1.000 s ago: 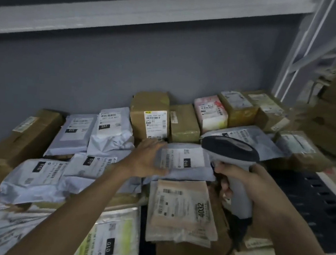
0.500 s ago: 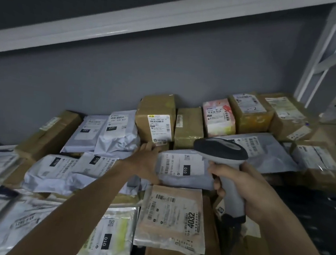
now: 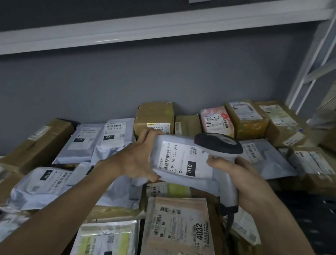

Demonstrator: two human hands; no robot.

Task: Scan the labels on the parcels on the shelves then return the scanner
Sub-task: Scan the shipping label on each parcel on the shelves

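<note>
The left hand now grips the grey mailer by its left end and holds it lifted clear of the pile; half a second ago it lay flat among the parcels. The mailer's long axis runs left to right, label facing up. Right of that grip, the right hand clasps the scanner handle, its dark head over the mailer's right edge, pointing left, handle slanting down.

Both hands apparently curled, gripping.
</note>
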